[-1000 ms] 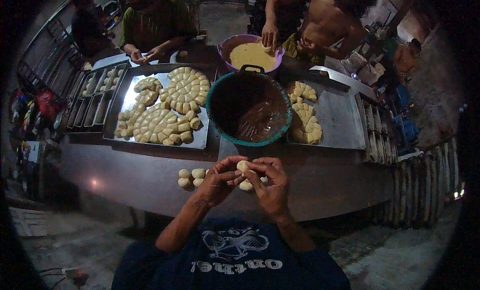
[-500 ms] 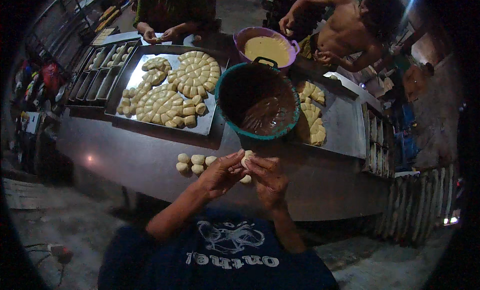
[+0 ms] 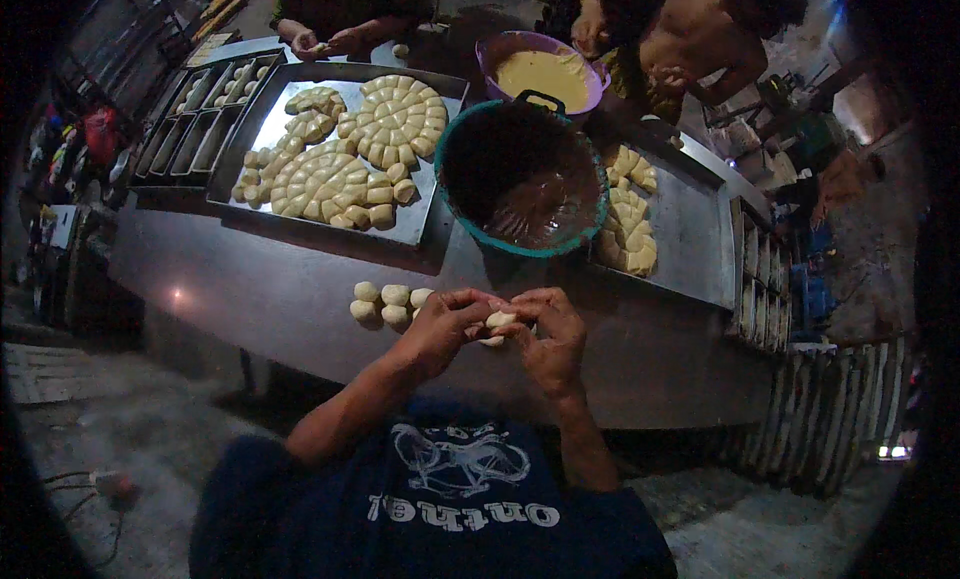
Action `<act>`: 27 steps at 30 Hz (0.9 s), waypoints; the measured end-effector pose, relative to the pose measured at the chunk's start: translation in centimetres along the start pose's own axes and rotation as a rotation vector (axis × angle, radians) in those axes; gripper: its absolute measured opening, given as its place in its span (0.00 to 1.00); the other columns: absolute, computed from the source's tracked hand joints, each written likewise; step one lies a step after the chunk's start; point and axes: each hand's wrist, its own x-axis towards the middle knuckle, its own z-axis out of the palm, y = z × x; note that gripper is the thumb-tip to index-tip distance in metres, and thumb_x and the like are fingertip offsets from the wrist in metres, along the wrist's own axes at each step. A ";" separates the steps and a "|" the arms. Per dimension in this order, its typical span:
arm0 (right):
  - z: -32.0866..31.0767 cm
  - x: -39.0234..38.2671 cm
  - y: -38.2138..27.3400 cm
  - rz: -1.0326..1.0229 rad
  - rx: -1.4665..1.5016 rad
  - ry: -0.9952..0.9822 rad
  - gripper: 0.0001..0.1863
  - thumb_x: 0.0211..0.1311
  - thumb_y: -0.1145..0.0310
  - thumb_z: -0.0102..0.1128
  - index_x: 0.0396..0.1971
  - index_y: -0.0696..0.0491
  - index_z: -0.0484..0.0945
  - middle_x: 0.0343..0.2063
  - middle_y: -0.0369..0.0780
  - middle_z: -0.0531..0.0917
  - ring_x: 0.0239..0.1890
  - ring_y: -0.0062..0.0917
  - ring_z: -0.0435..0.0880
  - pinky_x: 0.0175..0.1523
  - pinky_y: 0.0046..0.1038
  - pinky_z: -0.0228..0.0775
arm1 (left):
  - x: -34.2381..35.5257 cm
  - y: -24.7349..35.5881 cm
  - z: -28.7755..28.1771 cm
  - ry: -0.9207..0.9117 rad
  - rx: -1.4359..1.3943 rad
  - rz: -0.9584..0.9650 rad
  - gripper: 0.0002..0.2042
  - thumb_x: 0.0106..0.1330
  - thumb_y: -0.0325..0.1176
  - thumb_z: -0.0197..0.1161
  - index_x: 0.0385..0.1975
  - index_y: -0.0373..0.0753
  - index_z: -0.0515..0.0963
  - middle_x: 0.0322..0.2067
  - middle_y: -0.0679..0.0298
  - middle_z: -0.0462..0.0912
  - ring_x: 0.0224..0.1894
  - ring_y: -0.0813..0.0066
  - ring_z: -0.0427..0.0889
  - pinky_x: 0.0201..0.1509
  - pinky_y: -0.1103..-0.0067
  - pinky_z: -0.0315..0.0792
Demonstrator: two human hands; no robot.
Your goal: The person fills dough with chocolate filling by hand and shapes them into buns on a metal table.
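Over the near edge of the table my left hand (image 3: 446,331) and my right hand (image 3: 553,345) meet, fingers closed on a small pale dough ball (image 3: 500,321) between them. It looks pinched and uneven in shape. Just below it, part of another dough piece (image 3: 492,341) shows, mostly hidden by my fingers. To the left of my left hand, several round dough balls (image 3: 395,295) sit in two short rows on the table. Beyond my hands stands a deep teal-rimmed bucket (image 3: 560,251) with a dark, smeared inside.
A metal tray (image 3: 330,229) with dough pieces set in rounds lies left of the bucket, beside loaf tins (image 3: 180,151). On the right are another tray (image 3: 690,249) and more tins (image 3: 757,279). Behind, a purple basin (image 3: 600,82) holds yellow batter. Two people work across the table.
My fingers have shifted around the dough ball, and it now looks stretched rather than round. The person at upper right has moved an arm. The view has shifted slightly.
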 end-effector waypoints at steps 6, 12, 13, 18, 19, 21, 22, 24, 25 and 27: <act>-0.6 0.2 1.8 0.253 0.449 -0.102 0.10 0.53 0.70 0.72 0.34 0.57 0.85 0.37 0.40 0.82 0.41 0.25 0.82 0.42 0.25 0.75 | 1.4 -2.2 -1.6 -0.134 -0.270 -0.204 0.14 0.69 0.35 0.59 0.47 0.31 0.76 0.37 0.63 0.82 0.36 0.78 0.80 0.42 0.82 0.74; -0.4 0.0 0.6 0.177 0.081 -0.088 0.10 0.52 0.70 0.74 0.34 0.56 0.85 0.37 0.38 0.82 0.41 0.25 0.82 0.43 0.26 0.76 | 1.5 -2.7 -1.8 -0.152 -0.283 -0.175 0.13 0.68 0.33 0.61 0.46 0.31 0.76 0.39 0.61 0.82 0.40 0.75 0.81 0.43 0.80 0.75; -0.2 -0.2 0.5 0.176 0.046 -0.082 0.10 0.52 0.70 0.73 0.34 0.56 0.84 0.37 0.38 0.82 0.41 0.25 0.82 0.43 0.27 0.77 | 1.5 -2.7 -1.8 -0.131 -0.257 -0.153 0.13 0.67 0.33 0.62 0.46 0.31 0.76 0.39 0.61 0.82 0.40 0.74 0.81 0.44 0.79 0.76; 0.5 -0.6 -0.4 0.222 0.030 -0.005 0.10 0.53 0.68 0.74 0.33 0.56 0.84 0.37 0.39 0.82 0.41 0.25 0.83 0.44 0.27 0.77 | 0.0 -1.8 -0.8 0.014 0.035 0.077 0.10 0.67 0.31 0.63 0.44 0.33 0.78 0.40 0.61 0.82 0.43 0.75 0.81 0.50 0.76 0.75; 0.9 -0.8 -0.4 0.278 0.090 0.018 0.10 0.53 0.68 0.73 0.33 0.56 0.84 0.37 0.39 0.82 0.41 0.25 0.83 0.44 0.27 0.77 | -0.2 -1.6 -0.8 0.014 0.091 0.124 0.10 0.67 0.32 0.63 0.43 0.34 0.78 0.40 0.61 0.82 0.44 0.75 0.81 0.51 0.76 0.75; 1.4 -1.1 -0.5 0.363 0.162 0.056 0.10 0.54 0.68 0.73 0.34 0.56 0.84 0.37 0.40 0.82 0.41 0.25 0.83 0.45 0.27 0.77 | -0.5 -1.3 -0.7 -0.014 0.169 0.173 0.09 0.67 0.32 0.63 0.42 0.34 0.79 0.40 0.62 0.83 0.43 0.75 0.80 0.50 0.76 0.75; 1.5 -1.2 -0.7 0.394 0.168 0.068 0.11 0.54 0.68 0.73 0.34 0.56 0.84 0.38 0.40 0.82 0.41 0.25 0.83 0.45 0.26 0.77 | -0.6 -1.2 -0.7 -0.028 0.203 0.196 0.09 0.68 0.33 0.63 0.41 0.35 0.79 0.39 0.63 0.83 0.43 0.76 0.80 0.50 0.77 0.75; 1.4 -1.4 -0.7 0.403 0.152 0.064 0.11 0.54 0.68 0.73 0.35 0.57 0.84 0.38 0.41 0.83 0.41 0.25 0.83 0.45 0.26 0.77 | -0.7 -0.8 -0.9 -0.046 0.276 0.211 0.09 0.68 0.33 0.63 0.41 0.34 0.79 0.38 0.63 0.83 0.42 0.77 0.80 0.48 0.78 0.74; 1.2 -1.5 -0.2 0.380 0.127 0.049 0.11 0.54 0.68 0.73 0.35 0.57 0.85 0.38 0.41 0.83 0.41 0.25 0.84 0.45 0.26 0.77 | -0.8 -0.7 -0.9 -0.057 0.314 0.218 0.09 0.68 0.33 0.63 0.40 0.34 0.80 0.37 0.64 0.83 0.41 0.77 0.80 0.47 0.79 0.74; 0.8 -1.6 0.4 0.365 0.095 0.017 0.11 0.54 0.69 0.73 0.35 0.58 0.85 0.37 0.41 0.84 0.41 0.25 0.84 0.44 0.26 0.77 | -0.8 -0.5 -0.7 -0.089 0.314 0.170 0.09 0.68 0.34 0.62 0.39 0.34 0.80 0.35 0.64 0.83 0.39 0.79 0.80 0.46 0.80 0.73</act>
